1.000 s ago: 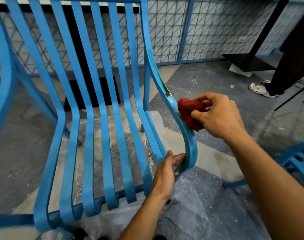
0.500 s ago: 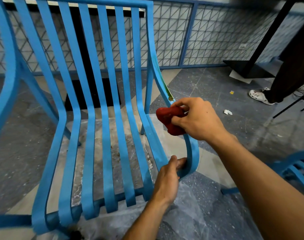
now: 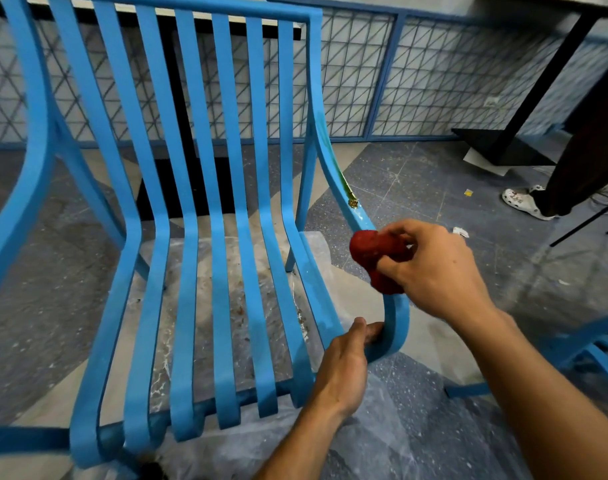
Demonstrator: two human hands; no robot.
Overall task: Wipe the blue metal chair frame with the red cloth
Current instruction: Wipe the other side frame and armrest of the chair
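Observation:
The blue metal chair frame (image 3: 223,237) with long slats fills the left and centre of the head view. Its right armrest curves down to a front bend. A yellow-green smear (image 3: 349,192) runs along that armrest's upper edge. My right hand (image 3: 437,271) grips the bunched red cloth (image 3: 375,254) and presses it on the armrest just below the smear. My left hand (image 3: 347,362) clasps the armrest's lower front bend, thumb on the inner face.
Clear plastic sheeting (image 3: 364,427) lies on the speckled floor under the chair. A blue mesh fence (image 3: 434,81) runs behind. Part of a second blue chair (image 3: 586,344) sits at the right. A person's white shoe (image 3: 525,202) and a black table base (image 3: 496,147) are at far right.
My right hand slid the red cloth up the armrest and then back down a little. The view pulled back slightly. My left hand kept its hold on the bend.

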